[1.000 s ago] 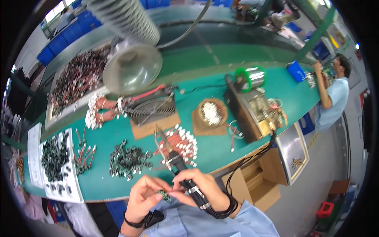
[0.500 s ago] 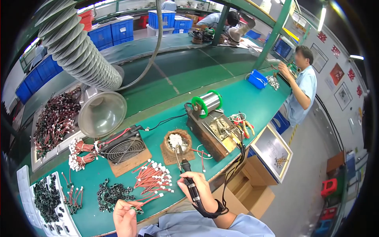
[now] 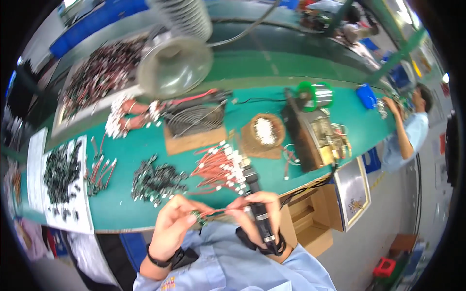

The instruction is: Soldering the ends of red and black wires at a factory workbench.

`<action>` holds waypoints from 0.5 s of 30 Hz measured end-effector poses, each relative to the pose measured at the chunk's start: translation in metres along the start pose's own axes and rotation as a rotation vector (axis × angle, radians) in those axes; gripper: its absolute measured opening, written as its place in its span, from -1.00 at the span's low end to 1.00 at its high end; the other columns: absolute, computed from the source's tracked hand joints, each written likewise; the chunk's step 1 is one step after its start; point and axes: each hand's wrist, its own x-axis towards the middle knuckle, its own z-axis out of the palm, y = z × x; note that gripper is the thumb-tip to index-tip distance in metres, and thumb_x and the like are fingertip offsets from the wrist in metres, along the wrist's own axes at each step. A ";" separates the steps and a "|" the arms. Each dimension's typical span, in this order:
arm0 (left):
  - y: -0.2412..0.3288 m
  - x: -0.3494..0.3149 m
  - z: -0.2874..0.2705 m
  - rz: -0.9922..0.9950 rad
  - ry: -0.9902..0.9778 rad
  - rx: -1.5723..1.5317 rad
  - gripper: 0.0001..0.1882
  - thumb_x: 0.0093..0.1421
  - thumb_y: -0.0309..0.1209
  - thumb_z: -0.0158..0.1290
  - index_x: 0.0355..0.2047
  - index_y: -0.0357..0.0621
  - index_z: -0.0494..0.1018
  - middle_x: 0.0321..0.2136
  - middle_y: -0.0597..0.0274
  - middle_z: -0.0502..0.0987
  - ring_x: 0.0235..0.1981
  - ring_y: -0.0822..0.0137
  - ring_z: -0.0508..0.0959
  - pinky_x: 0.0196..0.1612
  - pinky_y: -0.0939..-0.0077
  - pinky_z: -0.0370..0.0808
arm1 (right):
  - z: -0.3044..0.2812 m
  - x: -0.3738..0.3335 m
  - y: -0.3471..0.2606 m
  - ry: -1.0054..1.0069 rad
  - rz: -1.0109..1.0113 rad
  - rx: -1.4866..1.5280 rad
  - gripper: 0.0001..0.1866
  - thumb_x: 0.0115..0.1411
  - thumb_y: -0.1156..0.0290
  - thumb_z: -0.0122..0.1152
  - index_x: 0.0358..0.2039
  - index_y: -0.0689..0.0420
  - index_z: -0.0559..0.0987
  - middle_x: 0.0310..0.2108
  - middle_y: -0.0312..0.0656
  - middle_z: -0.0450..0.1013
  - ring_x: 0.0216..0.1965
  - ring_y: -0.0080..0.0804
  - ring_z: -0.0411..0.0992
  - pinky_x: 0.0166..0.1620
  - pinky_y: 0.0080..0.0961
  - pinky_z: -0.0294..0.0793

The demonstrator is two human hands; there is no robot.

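Observation:
My left hand (image 3: 172, 224) pinches a small green circuit board (image 3: 198, 218) between thumb and fingertips, in front of the bench edge. Red wires (image 3: 218, 211) run from the board across to my right hand (image 3: 259, 208), whose fingertips press on them. That same hand also grips a black soldering iron (image 3: 263, 224), its front end pointing up and away over the bench. Just beyond it lies a pile of red wire leads (image 3: 216, 170) with white connectors. Left of those is a heap of small dark boards (image 3: 156, 178). The iron's tip is hard to make out through blur.
A round brown pot (image 3: 280, 132) with bright white stuff stands beyond the iron. Right of it are a soldering stand (image 3: 310, 138) and a solder spool (image 3: 315, 96). A fan (image 3: 196, 118), extractor hood (image 3: 174, 68) and tray of leads (image 3: 65, 114) are leftward. A co-worker (image 3: 410, 131) sits far right.
My right hand has moved back from the pot toward my left hand and now touches the red wires. My left hand has lifted the board slightly. The view has turned and shifted.

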 end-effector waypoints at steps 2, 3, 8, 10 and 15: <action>-0.002 -0.001 -0.003 -0.012 0.024 -0.012 -0.85 0.08 -0.49 0.00 -0.38 -0.18 0.24 -0.32 -0.05 0.47 -0.25 0.24 0.47 -0.17 0.39 0.37 | 0.001 0.001 -0.004 -0.020 0.008 -0.023 -0.51 -0.04 0.75 0.21 -0.16 0.18 0.19 -0.39 0.01 0.44 -0.37 -0.40 0.47 -0.30 -0.53 0.47; -0.003 -0.001 -0.005 -0.012 -0.016 -0.029 -0.86 0.09 -0.50 -0.02 -0.38 -0.19 0.24 -0.31 -0.07 0.47 -0.23 0.23 0.47 -0.13 0.37 0.36 | 0.001 0.000 -0.003 -0.005 0.018 -0.001 -0.52 -0.03 0.71 0.22 -0.15 0.18 0.21 -0.38 -0.01 0.45 -0.35 -0.39 0.48 -0.28 -0.53 0.46; 0.000 -0.003 -0.011 -0.059 -0.019 -0.065 -0.88 0.11 -0.51 -0.03 -0.37 -0.19 0.24 -0.30 -0.05 0.47 -0.19 0.22 0.47 -0.08 0.37 0.35 | 0.005 0.002 -0.004 0.084 0.013 -0.048 -0.51 0.04 0.37 0.24 -0.10 0.18 0.22 -0.37 0.00 0.43 -0.34 -0.34 0.45 -0.20 -0.44 0.40; -0.002 -0.003 -0.014 -0.051 0.036 -0.094 -0.88 0.11 -0.50 -0.04 -0.37 -0.19 0.24 -0.30 -0.05 0.47 -0.19 0.23 0.47 -0.08 0.37 0.35 | 0.005 0.002 -0.002 0.100 -0.002 -0.087 -0.46 0.06 0.23 0.23 -0.08 0.18 0.20 -0.38 0.03 0.42 -0.36 -0.32 0.43 -0.19 -0.40 0.38; -0.005 -0.001 -0.023 0.014 0.086 -0.082 -0.89 0.13 -0.49 -0.05 -0.37 -0.17 0.24 -0.28 -0.02 0.48 -0.20 0.27 0.48 -0.14 0.44 0.39 | -0.012 -0.016 0.002 0.346 -0.139 -0.212 -0.31 -0.06 0.01 0.28 -0.05 0.18 0.26 -0.37 -0.04 0.43 -0.35 -0.33 0.42 -0.08 -0.35 0.23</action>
